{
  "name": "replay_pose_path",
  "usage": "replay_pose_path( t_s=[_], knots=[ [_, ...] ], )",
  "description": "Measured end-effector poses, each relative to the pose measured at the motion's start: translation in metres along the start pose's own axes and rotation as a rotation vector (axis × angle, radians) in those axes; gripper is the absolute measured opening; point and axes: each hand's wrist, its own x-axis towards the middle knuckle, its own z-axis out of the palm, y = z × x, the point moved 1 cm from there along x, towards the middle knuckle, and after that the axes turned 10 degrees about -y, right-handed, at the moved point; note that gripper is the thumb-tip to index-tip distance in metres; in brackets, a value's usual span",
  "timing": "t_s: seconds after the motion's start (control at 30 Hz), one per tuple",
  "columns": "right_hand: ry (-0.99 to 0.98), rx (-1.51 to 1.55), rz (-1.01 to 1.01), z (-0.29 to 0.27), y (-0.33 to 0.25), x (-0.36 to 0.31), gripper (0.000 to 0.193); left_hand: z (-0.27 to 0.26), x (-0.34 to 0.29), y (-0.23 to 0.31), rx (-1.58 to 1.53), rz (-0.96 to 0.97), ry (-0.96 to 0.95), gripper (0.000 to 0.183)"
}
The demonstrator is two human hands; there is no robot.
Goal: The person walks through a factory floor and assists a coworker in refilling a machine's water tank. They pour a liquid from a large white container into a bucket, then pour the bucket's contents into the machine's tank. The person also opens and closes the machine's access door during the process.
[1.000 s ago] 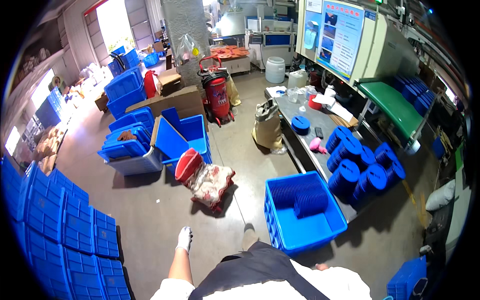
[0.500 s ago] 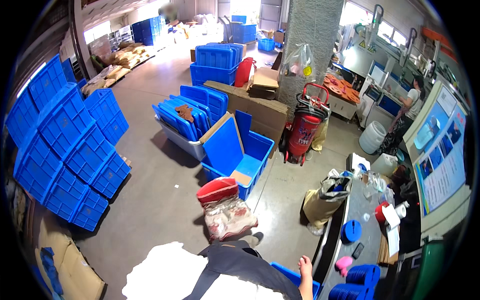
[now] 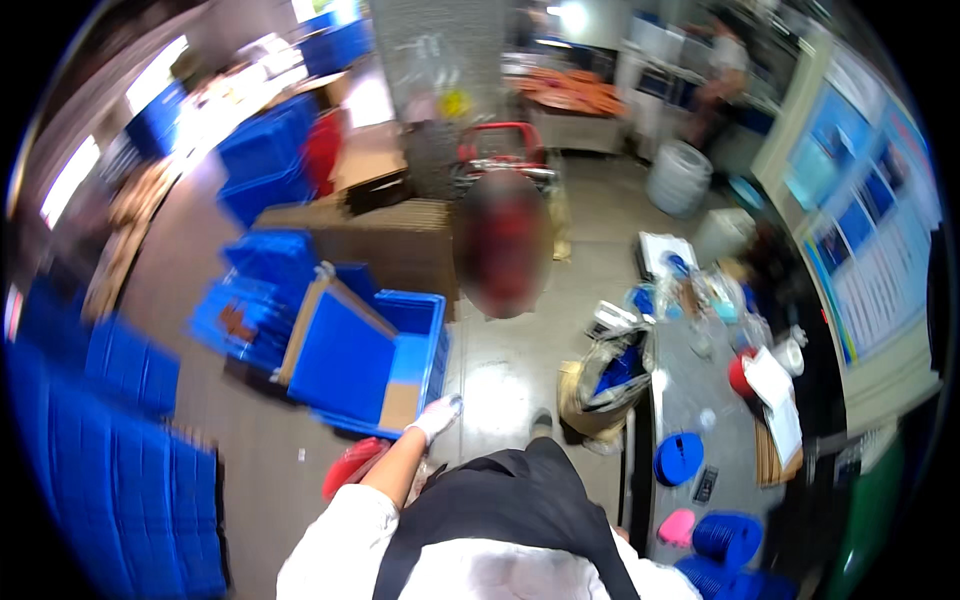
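My left hand [image 3: 437,417], in a white glove, reaches out over the floor beside the near corner of an open blue crate [image 3: 437,345]. Its fingers look loosely stretched, with nothing seen in them, though motion blurs them. Below that forearm lies a red, sack-like thing [image 3: 352,468], partly covered by my arm. Only a sliver of my right hand [image 3: 622,534] shows beside my apron, near the grey workbench [image 3: 690,390]; its fingers are hidden. On the bench are a blue spool [image 3: 679,458], a dark handheld device [image 3: 706,485] and a pink object [image 3: 677,527].
Stacked blue crates [image 3: 120,470] stand at left. Blue lids [image 3: 245,310] lean beside the open crate. A red wheeled extinguisher [image 3: 503,240] stands ahead by the pillar [image 3: 440,60]. A lined sack [image 3: 600,385] sits against the bench. A person [image 3: 722,70] works at the machines far right.
My view has swung to the right, so the crates and extinguisher sit further left. My gloved left hand has come into view; my right hand has dropped mostly out of sight.
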Motion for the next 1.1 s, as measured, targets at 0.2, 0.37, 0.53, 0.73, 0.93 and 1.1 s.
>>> replay_pose_path(
  t_s=[0.2,0.37,0.53,0.73,0.93,1.1],
  knots=[
    [0.021,-0.118,0.019,0.019,-0.212,0.022,0.026,-0.048,0.158,0.012,-0.089,-0.006,0.184,0.054],
    [0.122,0.218,-0.556,0.012,-0.448,0.093,0.026,-0.042,0.191,-0.048,0.249,-0.183,-0.475,0.039],
    [0.214,-0.129,-0.622,0.036,-0.641,0.146,0.034,-0.048,0.233,-0.066,0.098,-0.323,-0.330,0.038],
    [-0.011,-0.415,-0.718,0.067,-0.775,0.177,0.039,-0.109,0.398,0.006,0.056,-0.109,-0.130,0.039],
    [0.076,-0.772,-0.338,0.026,-0.814,0.218,0.033,-0.215,0.586,0.209,-0.342,0.486,-0.241,0.041],
    [0.242,-0.239,-0.363,-0.005,-0.858,0.238,0.026,-0.250,0.723,0.326,-0.044,0.593,-0.422,0.039]
  ],
)
